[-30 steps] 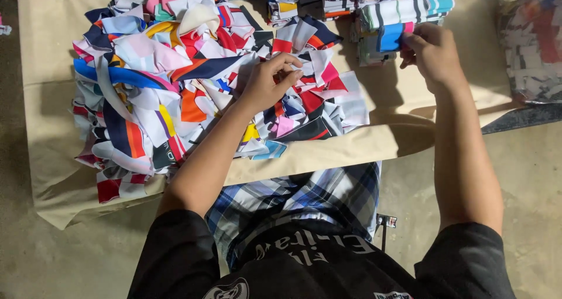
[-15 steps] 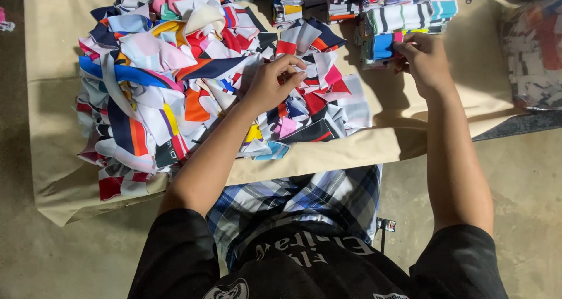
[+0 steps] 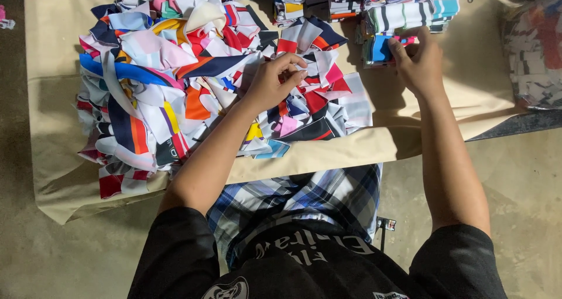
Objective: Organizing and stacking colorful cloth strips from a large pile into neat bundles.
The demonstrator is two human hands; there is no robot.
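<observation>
Left hand (image 3: pixel 270 82) pinches scrap pile (image 3: pixel 175 82); right hand (image 3: pixel 418 62) presses stacked bundles (image 3: pixel 410 18).

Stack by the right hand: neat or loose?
Neat. The stack is flat pieces laid in aligned layers with edges showing, under the right hand; the scrap heap is a loose jumble.

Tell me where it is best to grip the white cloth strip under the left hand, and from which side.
Probably pinch the white strip at its free end, where the left hand already has its fingertips. Come from above: the strip lies flat on top of the loose pile of cloth scraps, so a top pinch should lift it without dragging the neighbouring pieces.
</observation>
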